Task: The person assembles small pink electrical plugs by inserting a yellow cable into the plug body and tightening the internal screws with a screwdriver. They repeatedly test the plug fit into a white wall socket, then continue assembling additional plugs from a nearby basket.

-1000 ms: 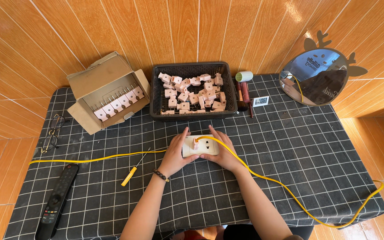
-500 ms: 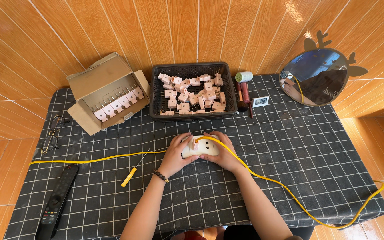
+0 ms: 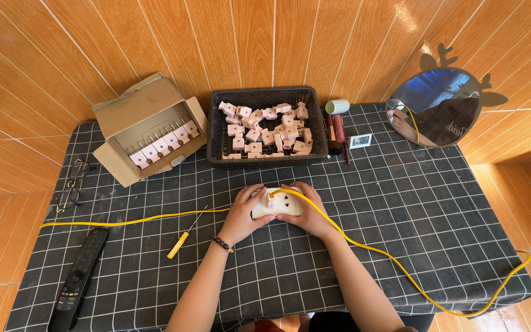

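My left hand and my right hand both clasp a cream socket block resting on the checked tablecloth. A small pink plug sits on top of the block, between my thumbs. A yellow cable leads from the block over my right hand to the table's right edge. Another stretch of yellow cable leads off to the left.
A black mesh basket holds several pink plugs. A cardboard box with a row of plugs stands at back left. A yellow-handled screwdriver, a remote control, spectacles, a small digital display and an antlered mirror lie around.
The pink plug now stands up on the socket block between my thumbs; my hands have shifted slightly around it.
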